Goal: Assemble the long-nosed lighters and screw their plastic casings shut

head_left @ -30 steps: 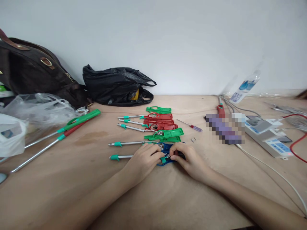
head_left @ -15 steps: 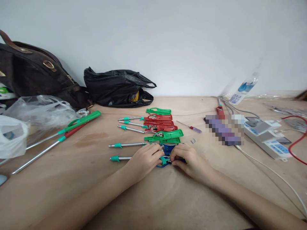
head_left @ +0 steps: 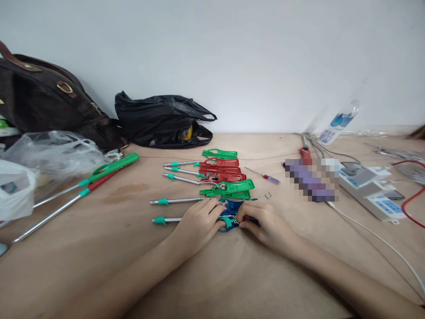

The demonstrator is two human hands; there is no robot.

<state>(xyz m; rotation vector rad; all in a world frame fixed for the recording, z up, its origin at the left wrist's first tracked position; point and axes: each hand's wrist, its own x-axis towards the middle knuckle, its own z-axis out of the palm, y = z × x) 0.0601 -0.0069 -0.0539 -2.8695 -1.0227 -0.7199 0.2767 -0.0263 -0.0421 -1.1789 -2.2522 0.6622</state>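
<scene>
An opened blue long-neck lighter (head_left: 226, 229) lies in front of me, its metal barrel pointing left and a teal trigger (head_left: 228, 221) and thin white wires showing inside. My left hand (head_left: 203, 221) is closed round its front end, where the barrel meets the handle. The fingers of my right hand (head_left: 264, 219) pinch at the handle by the wires; what lies between the fingertips is partly hidden. Just behind rests a blue handle half (head_left: 238, 206) with another metal barrel (head_left: 175, 201). Further back are opened green lighter parts (head_left: 229, 189) and red lighter parts (head_left: 219, 168).
A screwdriver (head_left: 270, 179) and small metal bits (head_left: 267, 195) lie right of the lighters. A power strip (head_left: 372, 195) with cables and a bottle (head_left: 338, 123) stand at right. At left are two whole lighters (head_left: 109, 170), plastic bags (head_left: 59, 155) and a black bag (head_left: 159, 122).
My left fingers have shifted slightly on the blue lighter, uncovering more of the teal trigger. My right hand stays almost in place. The view has moved a little.
</scene>
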